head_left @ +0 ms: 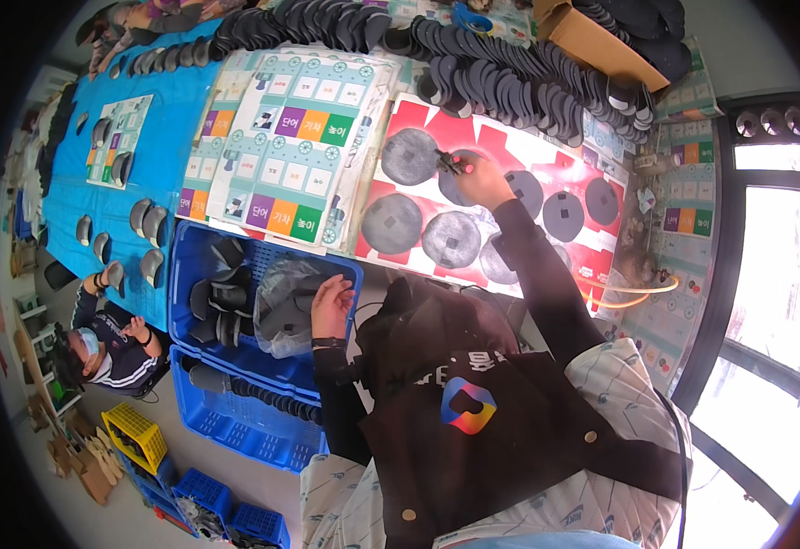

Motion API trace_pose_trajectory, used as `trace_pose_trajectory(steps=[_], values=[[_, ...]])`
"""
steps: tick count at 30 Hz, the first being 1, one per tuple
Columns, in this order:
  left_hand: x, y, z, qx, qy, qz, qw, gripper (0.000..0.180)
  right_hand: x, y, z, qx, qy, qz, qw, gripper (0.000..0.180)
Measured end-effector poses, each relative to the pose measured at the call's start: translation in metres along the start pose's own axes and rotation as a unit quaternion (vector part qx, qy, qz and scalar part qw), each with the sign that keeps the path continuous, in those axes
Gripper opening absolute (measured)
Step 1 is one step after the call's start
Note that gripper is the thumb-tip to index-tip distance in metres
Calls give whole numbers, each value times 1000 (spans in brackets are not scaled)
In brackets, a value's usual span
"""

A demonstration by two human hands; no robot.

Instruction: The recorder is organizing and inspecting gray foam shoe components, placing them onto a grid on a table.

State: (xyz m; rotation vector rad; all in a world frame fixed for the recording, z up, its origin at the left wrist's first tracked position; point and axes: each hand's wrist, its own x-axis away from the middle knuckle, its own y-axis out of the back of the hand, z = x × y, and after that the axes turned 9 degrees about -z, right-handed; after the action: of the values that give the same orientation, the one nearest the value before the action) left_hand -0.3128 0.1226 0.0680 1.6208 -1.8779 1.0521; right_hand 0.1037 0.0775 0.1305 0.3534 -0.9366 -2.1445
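Several fingers of the right hand (484,183) are bent inward and clamped on a small dark tool (448,162), whose exact kind is too small to tell. The tool's long axis runs from the grip toward the far left, so its tip sits at the right edge of the speckled grey disc (409,157) at the far-left corner of the group; whether it touches that disc or hangs just over it, I cannot tell. Directly beneath the grip lies a darker disc (456,189), partly covered by the hand. Being round, the discs show no long axis, only a small dark square at the centre of several. More of them spread to the right and nearer the body on a red-and-white sheet (496,137). The right hand is clearly the closer one to them; the left hand (331,305) is well apart, near and to the left, its fingers half curled and slightly apart with nothing seen in them. It hovers beside a clear plastic bag (281,320) at the right end of a blue crate (177,274).
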Motion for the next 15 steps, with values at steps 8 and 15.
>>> trace_pose_trajectory(steps=[8,15], values=[[-2,-11,2,-9,5,6,1000,25,3,25,-4,26,-10,108,994,37],[1,-18,3,-19,-2,9,1000,25,24,64,-14,-53,-100,45,993,31]])
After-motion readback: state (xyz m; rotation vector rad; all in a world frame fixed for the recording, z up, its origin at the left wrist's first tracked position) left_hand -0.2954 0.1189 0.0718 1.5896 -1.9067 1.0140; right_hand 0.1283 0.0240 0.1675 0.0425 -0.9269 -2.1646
